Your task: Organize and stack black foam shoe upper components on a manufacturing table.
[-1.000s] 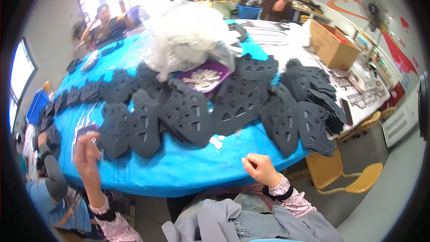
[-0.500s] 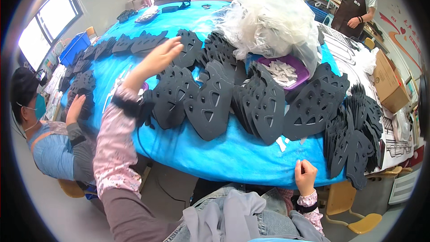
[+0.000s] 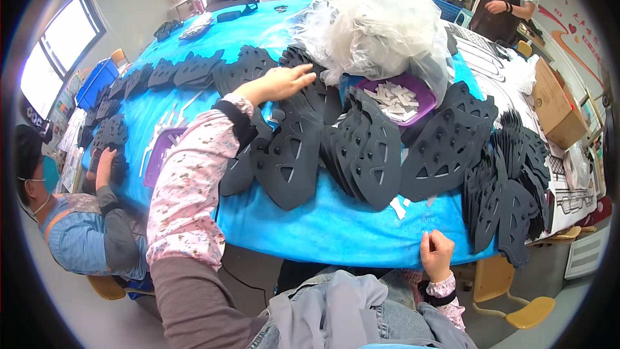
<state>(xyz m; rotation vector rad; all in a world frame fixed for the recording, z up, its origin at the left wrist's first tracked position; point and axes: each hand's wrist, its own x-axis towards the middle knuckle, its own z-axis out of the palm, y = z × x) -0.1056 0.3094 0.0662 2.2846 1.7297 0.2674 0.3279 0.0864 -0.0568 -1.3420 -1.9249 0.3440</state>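
Note:
My left hand (image 3: 278,84) reaches over the table with its fingers stretched out and nothing in them. It hovers above black plate-like pads with triangular cutouts. Below it, one such pad (image 3: 289,171) leans at the front of the row, and a fanned stack of pads (image 3: 369,161) stands to its right. My right hand (image 3: 437,253) is closed in a loose fist at the table's near edge, with no object showing in it. Small white scraps (image 3: 398,208) lie a little beyond that hand. My left sleeve hides part of the pads and of a purple basket (image 3: 154,167).
A blue cloth (image 3: 349,236) covers the table. Behind the pads stand a purple basket (image 3: 424,115) of white strips and a big clear plastic bag (image 3: 374,19). More pad stacks (image 3: 507,194) are at right. A co-worker (image 3: 97,232) sits at left; two people are farther back.
My left hand has swung to the right across the pads, uncovering the purple basket at left. My right hand stays closed at the edge. The seated co-worker's hand has lowered to the pads.

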